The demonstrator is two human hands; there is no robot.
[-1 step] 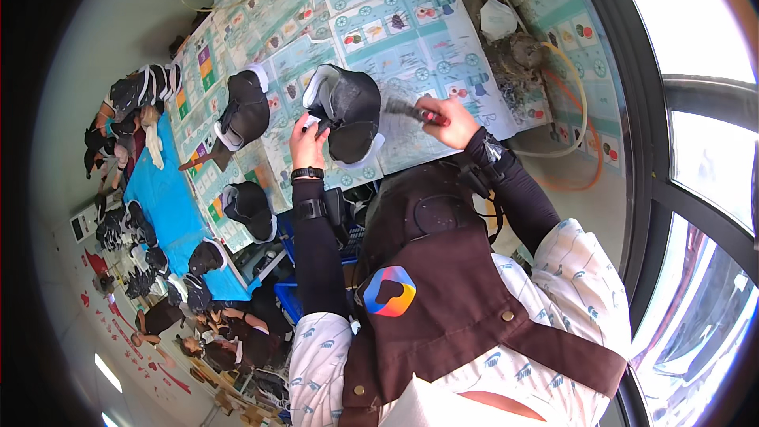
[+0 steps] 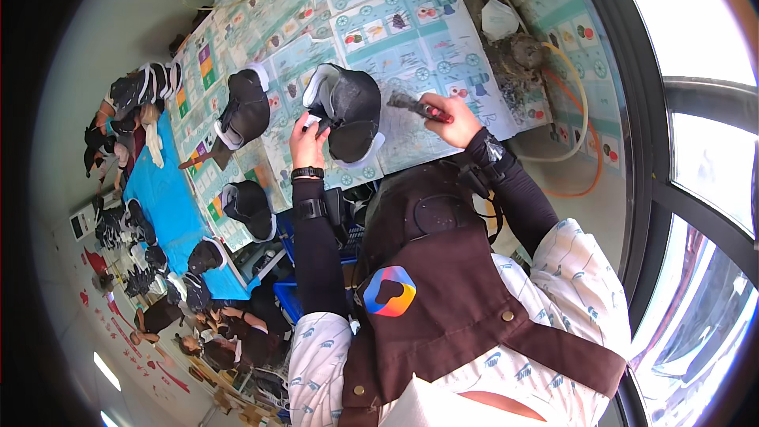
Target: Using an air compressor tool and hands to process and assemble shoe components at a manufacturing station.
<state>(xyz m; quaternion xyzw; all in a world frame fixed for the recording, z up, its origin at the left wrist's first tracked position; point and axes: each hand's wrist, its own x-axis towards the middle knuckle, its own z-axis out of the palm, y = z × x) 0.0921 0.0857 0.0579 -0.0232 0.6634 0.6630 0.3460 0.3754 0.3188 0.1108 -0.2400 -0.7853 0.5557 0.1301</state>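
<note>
A black shoe upper (image 2: 356, 122) with white edges lies on the paper-covered table (image 2: 427, 55) in front of me. Pinched at its left side, a dark edge of it is in the fingers of my left hand (image 2: 307, 142). My right hand (image 2: 452, 122) grips a brush (image 2: 411, 105) with a red handle and dark, worn bristles. The bristles are just right of the upper and apart from it. Two more black uppers lie to the left: one farther off (image 2: 243, 109), the other nearer (image 2: 248, 210) at the table edge.
At the right rear sits a dirty block with a white crumpled thing (image 2: 499, 19) and hoses (image 2: 587, 111). On the left, a blue-covered table (image 2: 158, 190) has several shoes along it. People (image 2: 237, 340) work beyond it. A window frame (image 2: 652, 158) stands on the right.
My right hand has shifted slightly to the right, and the brush's bristle end has risen a little in the picture. My left hand and the upper have stayed put.
</note>
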